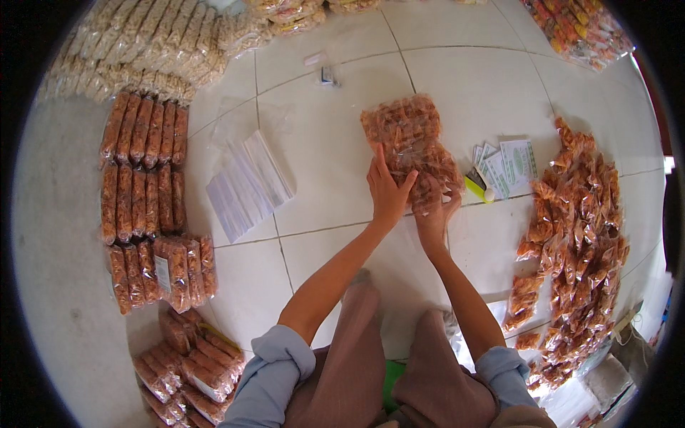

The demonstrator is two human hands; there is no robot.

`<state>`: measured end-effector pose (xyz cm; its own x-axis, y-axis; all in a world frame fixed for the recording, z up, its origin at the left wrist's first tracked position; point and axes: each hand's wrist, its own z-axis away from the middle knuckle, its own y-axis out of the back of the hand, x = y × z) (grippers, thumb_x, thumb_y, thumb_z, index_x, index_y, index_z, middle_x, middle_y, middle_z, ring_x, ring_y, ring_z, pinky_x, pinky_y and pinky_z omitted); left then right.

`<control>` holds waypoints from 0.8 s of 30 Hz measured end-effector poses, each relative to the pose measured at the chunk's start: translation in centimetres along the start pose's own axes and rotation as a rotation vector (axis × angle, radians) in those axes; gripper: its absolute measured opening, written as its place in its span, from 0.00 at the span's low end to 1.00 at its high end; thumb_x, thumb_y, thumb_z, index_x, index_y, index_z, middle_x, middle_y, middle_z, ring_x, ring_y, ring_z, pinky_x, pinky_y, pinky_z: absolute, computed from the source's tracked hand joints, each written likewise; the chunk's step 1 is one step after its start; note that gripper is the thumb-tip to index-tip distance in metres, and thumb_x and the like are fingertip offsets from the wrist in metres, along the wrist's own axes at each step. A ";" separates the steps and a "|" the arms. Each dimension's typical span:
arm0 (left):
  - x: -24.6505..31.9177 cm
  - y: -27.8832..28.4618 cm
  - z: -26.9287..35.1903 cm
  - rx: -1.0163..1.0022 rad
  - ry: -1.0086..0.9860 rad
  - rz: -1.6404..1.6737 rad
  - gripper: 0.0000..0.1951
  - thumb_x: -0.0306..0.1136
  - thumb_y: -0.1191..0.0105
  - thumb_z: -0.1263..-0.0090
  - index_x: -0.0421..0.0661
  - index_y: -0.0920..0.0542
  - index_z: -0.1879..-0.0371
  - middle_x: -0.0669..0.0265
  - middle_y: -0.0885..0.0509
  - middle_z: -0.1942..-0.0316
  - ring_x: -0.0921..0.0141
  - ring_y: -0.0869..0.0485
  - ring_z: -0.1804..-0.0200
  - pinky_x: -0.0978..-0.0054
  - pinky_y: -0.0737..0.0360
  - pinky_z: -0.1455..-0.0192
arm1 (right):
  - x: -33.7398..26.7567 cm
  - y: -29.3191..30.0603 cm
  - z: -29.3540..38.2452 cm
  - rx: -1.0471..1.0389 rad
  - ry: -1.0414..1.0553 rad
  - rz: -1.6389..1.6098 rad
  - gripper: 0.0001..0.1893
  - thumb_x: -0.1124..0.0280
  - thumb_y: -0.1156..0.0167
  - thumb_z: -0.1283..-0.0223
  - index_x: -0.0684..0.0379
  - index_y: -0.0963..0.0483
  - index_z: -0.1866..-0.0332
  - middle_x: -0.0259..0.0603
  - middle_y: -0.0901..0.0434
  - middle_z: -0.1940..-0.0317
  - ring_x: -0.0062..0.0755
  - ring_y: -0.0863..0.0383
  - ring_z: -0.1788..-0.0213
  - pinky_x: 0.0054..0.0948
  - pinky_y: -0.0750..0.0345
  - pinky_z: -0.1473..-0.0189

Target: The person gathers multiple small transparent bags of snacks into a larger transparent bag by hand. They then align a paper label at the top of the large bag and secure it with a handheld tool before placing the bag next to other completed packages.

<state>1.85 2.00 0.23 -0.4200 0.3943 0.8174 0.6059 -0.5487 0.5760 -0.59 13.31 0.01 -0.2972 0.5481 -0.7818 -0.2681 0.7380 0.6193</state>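
Note:
A clear plastic bag [409, 125] filled with small packs of reddish-brown snack lies on the tiled floor before me. My left hand [386, 195] is at its near left side, index finger extended along the bag and thumb across the near part. At the near end, my right hand [436, 211] grips packs of the snack [428, 190], partly covered by clear film. The film's glare hides how far the right fingers reach inside. Just right of the bag lie printed paper labels [503, 166] and a yellow-green cutter-like tool [478, 184].
Loose snack packs [580, 246] form a long heap at right. Filled brown bags [144, 203] stand in rows at left, with more bags [198, 364] below. Flat plastic bags [251, 184] lie left of centre. Pale snack bags [144, 48] are stacked at far left.

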 end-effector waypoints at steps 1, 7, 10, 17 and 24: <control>0.0 0.0 0.0 0.003 0.003 0.001 0.45 0.51 0.46 0.36 0.50 0.59 0.28 0.45 0.47 0.34 0.47 0.46 0.35 0.51 0.46 0.34 | -0.3 0.5 0.2 -0.042 -0.020 -0.049 0.37 0.79 0.33 0.59 0.50 0.37 0.38 0.54 0.45 0.43 0.54 0.44 0.39 0.45 0.39 0.39; 0.2 0.0 0.2 -0.001 0.054 0.028 0.48 0.52 0.42 0.40 0.49 0.59 0.29 0.46 0.48 0.34 0.48 0.46 0.34 0.50 0.46 0.34 | 1.4 1.4 5.3 0.054 -0.172 -0.177 0.29 0.79 0.35 0.55 0.61 0.35 0.44 0.48 0.36 0.51 0.43 0.32 0.48 0.39 0.32 0.45; 0.5 0.1 0.2 -0.002 0.057 0.029 0.50 0.51 0.39 0.42 0.49 0.59 0.29 0.47 0.49 0.33 0.48 0.47 0.34 0.51 0.46 0.33 | 2.2 0.9 4.4 -0.004 -0.139 -0.334 0.19 0.79 0.39 0.49 0.62 0.32 0.50 0.44 0.32 0.57 0.39 0.28 0.54 0.33 0.29 0.49; 0.9 0.2 0.1 -0.031 0.046 0.000 0.54 0.50 0.36 0.46 0.46 0.60 0.29 0.51 0.51 0.31 0.51 0.49 0.31 0.53 0.50 0.31 | 2.3 -1.0 0.4 -0.037 -0.038 -0.363 0.10 0.79 0.45 0.42 0.64 0.29 0.55 0.44 0.29 0.57 0.39 0.27 0.53 0.32 0.28 0.49; 1.1 0.4 0.3 0.000 0.015 -0.020 0.53 0.47 0.34 0.47 0.48 0.59 0.29 0.46 0.56 0.30 0.49 0.51 0.30 0.51 0.49 0.31 | 3.2 -0.4 3.9 0.200 -0.169 -0.427 0.29 0.82 0.50 0.41 0.59 0.45 0.33 0.50 0.40 0.39 0.44 0.36 0.39 0.35 0.34 0.37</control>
<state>1.81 2.46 1.32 -0.4425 0.3939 0.8056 0.5970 -0.5409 0.5924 2.12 16.32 -3.04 -0.0419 0.2244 -0.9736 -0.1475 0.9624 0.2281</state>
